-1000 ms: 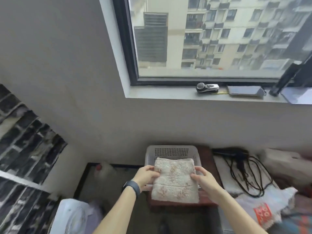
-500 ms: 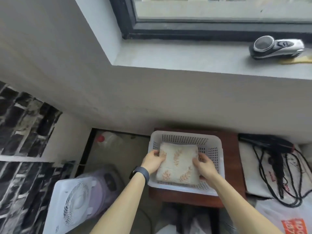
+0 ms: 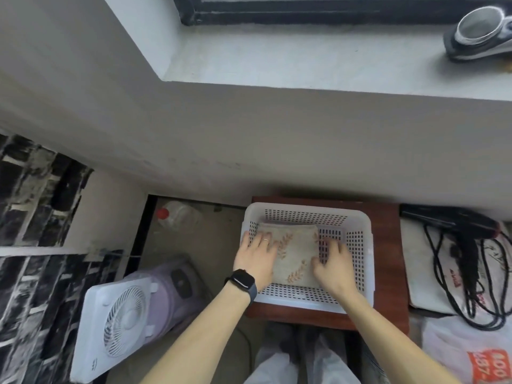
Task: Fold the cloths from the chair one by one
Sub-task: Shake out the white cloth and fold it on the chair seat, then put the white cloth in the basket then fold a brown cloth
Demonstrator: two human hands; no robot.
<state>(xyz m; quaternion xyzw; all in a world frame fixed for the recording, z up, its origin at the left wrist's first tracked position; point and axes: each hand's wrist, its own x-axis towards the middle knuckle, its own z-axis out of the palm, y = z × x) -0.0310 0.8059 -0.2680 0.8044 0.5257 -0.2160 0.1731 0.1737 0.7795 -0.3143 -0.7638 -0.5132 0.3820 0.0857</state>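
Now folded cloth (image 3: 293, 253) lies flat by left wall of basket (image 3: 357, 217), no longer held above; left hand (image 3: 256, 257) & right hand (image 3: 333, 266) press it flat-fingered, gripping nothing. This one's prob. done.

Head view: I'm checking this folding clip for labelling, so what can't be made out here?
Head view only:
Folded cloth in the white basket: side edges covered by the left hand and right hand; layer count unclear.
Chair with the other cloths: outside the frame.
Silver device on the sill: cut off by the right edge.
Orange print on the bag: cut off by the bottom edge.
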